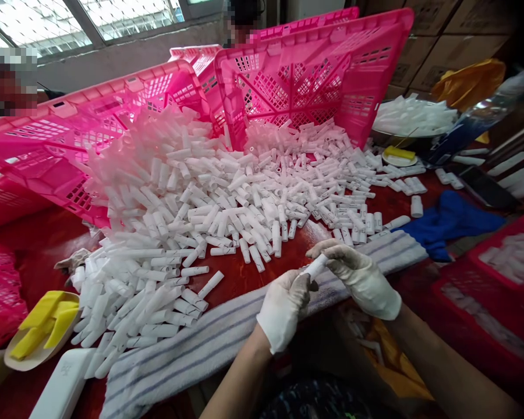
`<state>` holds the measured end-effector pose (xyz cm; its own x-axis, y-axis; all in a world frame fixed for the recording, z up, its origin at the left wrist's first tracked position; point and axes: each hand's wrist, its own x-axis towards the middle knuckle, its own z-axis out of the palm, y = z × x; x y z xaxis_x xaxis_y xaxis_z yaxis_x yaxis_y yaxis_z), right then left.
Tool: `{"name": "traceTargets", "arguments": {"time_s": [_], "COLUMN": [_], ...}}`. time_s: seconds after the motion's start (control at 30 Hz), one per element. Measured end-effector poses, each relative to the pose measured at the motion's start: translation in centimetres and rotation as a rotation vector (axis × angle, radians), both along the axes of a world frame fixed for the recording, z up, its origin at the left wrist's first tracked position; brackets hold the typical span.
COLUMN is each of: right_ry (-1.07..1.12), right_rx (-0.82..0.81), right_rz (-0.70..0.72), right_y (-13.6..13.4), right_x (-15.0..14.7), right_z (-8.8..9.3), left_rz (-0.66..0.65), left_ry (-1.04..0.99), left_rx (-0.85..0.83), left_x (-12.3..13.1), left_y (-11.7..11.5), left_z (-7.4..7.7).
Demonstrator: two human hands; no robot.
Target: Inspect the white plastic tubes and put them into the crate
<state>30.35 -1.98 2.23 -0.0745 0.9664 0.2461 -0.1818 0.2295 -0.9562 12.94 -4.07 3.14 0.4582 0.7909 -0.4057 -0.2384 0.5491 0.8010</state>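
Note:
Both my hands wear white gloves with greyed fingertips, and they meet over the striped towel (170, 364) along the table's front edge. A white plastic tube (317, 266) runs between them. The fingers of my left hand (286, 305) are closed round its lower end. At its upper end my right hand (360, 276) grips it with thumb and fingers. Just beyond lies a large heap of similar white tubes (227, 198), some with small dark markings. Part of the held tube is hidden by my fingers.
Tipped pink baskets (353, 105) stand behind the heap on the red table (231, 279). Yellow sponge pieces (43, 326) lie in a dish at left, near a white case (63, 384). A blue cloth (452, 221) and pink crates (484, 314) are at right.

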Motion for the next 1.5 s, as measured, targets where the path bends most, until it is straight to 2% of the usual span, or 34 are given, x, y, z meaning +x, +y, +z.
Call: {"name": "traceTargets", "arguments": {"time_s": [0.07, 0.1, 0.27, 0.33, 0.43, 0.5, 0.53, 0.57, 0.63, 0.73, 0.83, 0.9, 0.93, 1.03, 1.1, 1.17, 1.23, 1.3, 1.37, 1.43, 1.5], "right_ry": [0.004, 0.003, -0.022, -0.027, -0.061, -0.055, -0.043, -0.034, -0.049, -0.197, -0.492, -0.718, -0.809, -1.023, -1.199, -1.357, -1.427, -1.352, -1.061, -0.611, -0.178], "right_rx": [0.002, 0.001, -0.021, 0.017, 0.063, 0.059, 0.04, 0.007, -0.108, -0.341, -0.441, -0.398, -0.361, -0.283, -0.332, -0.388, -0.367, -0.282, -0.22, -0.206, -0.23], "right_rz": [-0.042, -0.058, -0.096, -0.074, 0.006, 0.046, 0.059, 0.069, 0.078, -0.018, -0.139, -0.191, -0.235, -0.413, -0.464, -0.469, -0.464, -0.442, -0.37, -0.282, -0.23], "right_y": [-0.1, -0.1, -0.8, -1.1, -1.6, -1.7, -1.8, -1.9, -2.4, -3.5, -4.4, -4.0, -3.4, -0.1, 2.5, 4.7, 5.8, 5.9, 5.4, 4.8, 4.4], "right_x": [-0.4, -0.6, -1.5, -1.5, -1.3, -1.3, -1.3, -1.2, -0.6, 2.3, 6.6, 8.4, 8.8, 7.5, 5.7, 3.9, 2.5, 1.3, 0.2, -1.0, -2.1], "right_z": [-0.1, -0.1, 0.5, 0.8, 1.0, 1.1, 1.0, 1.0, 0.8, 0.4, 0.1, 0.2, 0.2, -0.2, -1.0, -2.0, -3.0, -3.6, -3.6, -2.9, -1.5], "left_rz": [0.093, 0.103, 0.096, -0.008, -0.245, -0.326, -0.33, -0.305, -0.217, -0.09, 0.024, 0.019, -0.026, -0.167, -0.183, -0.119, 0.012, 0.208, 0.353, 0.369, 0.301], "left_ry": [0.165, 0.175, -0.12, -0.289, -0.54, -0.601, -0.586, -0.538, -0.335, 0.165, 0.77, 1.195, 1.333, 1.495, 1.499, 1.469, 1.347, 1.1, 0.817, 0.617, 0.519], "left_rx": [0.126, 0.134, -0.07, -0.219, -0.484, -0.561, -0.545, -0.49, -0.271, 0.23, 0.675, 0.835, 0.872, 0.886, 0.893, 0.881, 0.858, 0.798, 0.668, 0.489, 0.374], "left_x": [0.5, 0.7, 0.4, -0.2, -0.9, -0.7, -0.4, 0.0, 0.8, 0.6, -2.1, -4.4, -5.3, -6.3, -6.1, -6.0, -6.0, -5.9, -5.4, -4.3, -2.9], "left_y": [-0.4, -0.5, -0.5, -0.4, -0.3, -0.6, -0.8, -1.1, -1.6, -1.3, 1.3, 3.7, 4.8, 7.1, 7.4, 6.9, 5.9, 4.6, 3.3, 2.2, 1.3], "left_z": [0.4, 0.5, 0.1, -0.3, -1.0, -1.3, -1.2, -1.1, -0.7, -0.1, -0.2, -0.7, -1.1, -2.0, -2.4, -2.6, -2.8, -2.7, -2.6, -2.3, -1.9]}}
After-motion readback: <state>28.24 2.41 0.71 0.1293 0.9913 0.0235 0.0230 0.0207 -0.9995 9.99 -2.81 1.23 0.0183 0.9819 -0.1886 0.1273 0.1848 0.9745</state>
